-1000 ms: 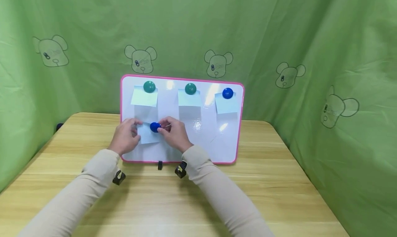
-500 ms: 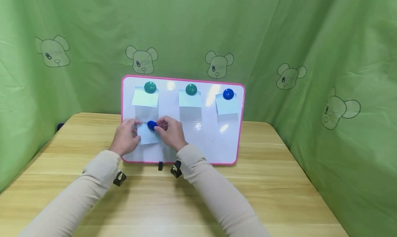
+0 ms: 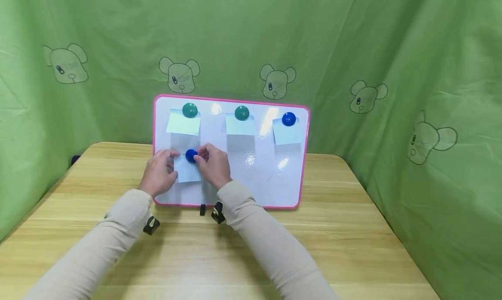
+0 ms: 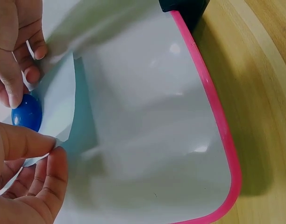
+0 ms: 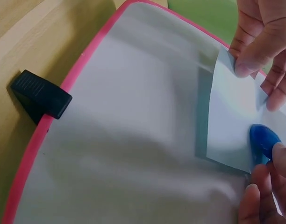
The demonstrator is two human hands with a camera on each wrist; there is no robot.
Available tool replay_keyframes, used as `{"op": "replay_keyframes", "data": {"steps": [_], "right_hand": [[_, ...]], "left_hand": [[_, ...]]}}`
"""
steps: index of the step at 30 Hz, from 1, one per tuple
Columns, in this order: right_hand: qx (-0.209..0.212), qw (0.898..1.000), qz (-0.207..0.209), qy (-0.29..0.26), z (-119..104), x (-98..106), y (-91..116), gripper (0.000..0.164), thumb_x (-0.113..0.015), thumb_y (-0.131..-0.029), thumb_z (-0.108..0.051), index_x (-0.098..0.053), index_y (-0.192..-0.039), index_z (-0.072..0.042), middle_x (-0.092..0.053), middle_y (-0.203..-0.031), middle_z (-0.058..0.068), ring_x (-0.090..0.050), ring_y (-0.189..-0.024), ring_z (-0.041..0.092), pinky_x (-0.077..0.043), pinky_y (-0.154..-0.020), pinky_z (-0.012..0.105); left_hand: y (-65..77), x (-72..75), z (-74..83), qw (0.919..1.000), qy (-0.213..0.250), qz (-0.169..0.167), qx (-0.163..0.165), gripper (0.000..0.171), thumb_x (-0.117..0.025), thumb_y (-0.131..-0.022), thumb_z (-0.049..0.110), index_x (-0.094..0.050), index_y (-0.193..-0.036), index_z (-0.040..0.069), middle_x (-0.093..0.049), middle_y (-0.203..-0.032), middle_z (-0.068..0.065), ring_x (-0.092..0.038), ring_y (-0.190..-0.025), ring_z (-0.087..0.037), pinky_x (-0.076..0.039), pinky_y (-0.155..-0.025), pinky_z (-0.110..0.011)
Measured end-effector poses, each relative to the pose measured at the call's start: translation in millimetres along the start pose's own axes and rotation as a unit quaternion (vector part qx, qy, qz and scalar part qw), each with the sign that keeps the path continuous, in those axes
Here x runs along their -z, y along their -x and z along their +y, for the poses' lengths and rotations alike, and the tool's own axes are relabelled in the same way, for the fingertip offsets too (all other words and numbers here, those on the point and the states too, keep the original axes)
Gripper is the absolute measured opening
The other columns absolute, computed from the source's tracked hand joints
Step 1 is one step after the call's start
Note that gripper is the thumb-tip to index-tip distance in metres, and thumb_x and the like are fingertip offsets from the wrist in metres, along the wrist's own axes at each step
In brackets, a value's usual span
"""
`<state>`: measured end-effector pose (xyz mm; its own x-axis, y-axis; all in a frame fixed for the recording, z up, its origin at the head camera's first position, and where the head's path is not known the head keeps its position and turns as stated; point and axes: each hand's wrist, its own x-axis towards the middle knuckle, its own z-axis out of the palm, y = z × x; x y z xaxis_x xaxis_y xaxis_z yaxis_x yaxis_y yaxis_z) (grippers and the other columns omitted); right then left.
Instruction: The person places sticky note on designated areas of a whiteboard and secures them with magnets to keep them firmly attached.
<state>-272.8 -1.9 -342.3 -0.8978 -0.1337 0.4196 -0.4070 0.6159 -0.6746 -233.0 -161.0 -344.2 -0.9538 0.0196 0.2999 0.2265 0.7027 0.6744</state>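
Observation:
A light blue sticky note (image 3: 187, 171) lies over the lower left of the pink-framed whiteboard (image 3: 270, 173). Its side edge is pinched between thumb and fingers of my left hand (image 3: 158, 173), clearest in the right wrist view, where the note (image 5: 229, 102) lifts off the board at its free edge. With thumb and fingertips, my right hand (image 3: 215, 165) holds a round blue magnet (image 3: 191, 155) against the note's upper part. The left wrist view has the magnet (image 4: 27, 113) between both hands. Whether the magnet's back lies flat on the paper cannot be made out.
Along the board's top hang three notes, two under green magnets (image 3: 190, 110) (image 3: 242, 113) and one under another blue magnet (image 3: 289, 119). A black clip stand (image 5: 42, 93) grips the lower edge. Wooden table (image 3: 333, 230) below; green curtain (image 3: 227, 38) behind.
My right hand has moved left and slightly up, carrying the blue magnet further onto the note's upper edge. The left hand stays in place at the note's side.

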Motion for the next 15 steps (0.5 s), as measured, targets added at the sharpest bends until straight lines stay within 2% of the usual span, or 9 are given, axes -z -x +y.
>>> {"op": "replay_keyframes", "data": {"steps": [7, 11, 15], "right_hand": [[-0.004, 0.999, 0.008, 0.037, -0.4, -0.4, -0.3, 0.006, -0.070, -0.089, -0.014, -0.066, -0.093, -0.010, -0.064, -0.080, -0.001, -0.057, -0.073, 0.012, -0.049, -0.068, 0.021], [-0.003, 0.999, 0.005, 0.034, 0.7, 0.5, -1.2, 0.007, -0.070, -0.090, -0.014, -0.066, -0.093, -0.010, -0.064, -0.080, -0.001, -0.057, -0.073, 0.012, -0.049, -0.068, 0.021], [-0.006, 1.000, -0.009, 0.007, 3.9, 3.5, -0.8, 0.007, -0.069, -0.090, -0.013, -0.065, -0.095, -0.009, -0.063, -0.081, -0.001, -0.056, -0.074, 0.012, -0.049, -0.067, 0.019]], "left_hand": [[0.3, -0.8, 1.6, 1.0000, -0.001, -0.004, 0.001, 0.048, -0.062, -0.078, -0.011, -0.054, -0.125, -0.004, -0.053, -0.114, -0.022, -0.056, -0.099, -0.035, -0.051, -0.084, -0.047], [-0.8, -1.4, 1.7, 1.0000, -0.005, -0.002, -0.002, 0.048, -0.062, -0.078, -0.011, -0.055, -0.125, -0.003, -0.053, -0.113, -0.021, -0.056, -0.097, -0.034, -0.050, -0.084, -0.047], [-1.9, -1.8, 1.1, 1.0000, -0.005, -0.004, -0.002, 0.048, -0.063, -0.078, -0.010, -0.055, -0.125, -0.003, -0.052, -0.115, -0.020, -0.056, -0.098, -0.034, -0.051, -0.084, -0.046]]}}
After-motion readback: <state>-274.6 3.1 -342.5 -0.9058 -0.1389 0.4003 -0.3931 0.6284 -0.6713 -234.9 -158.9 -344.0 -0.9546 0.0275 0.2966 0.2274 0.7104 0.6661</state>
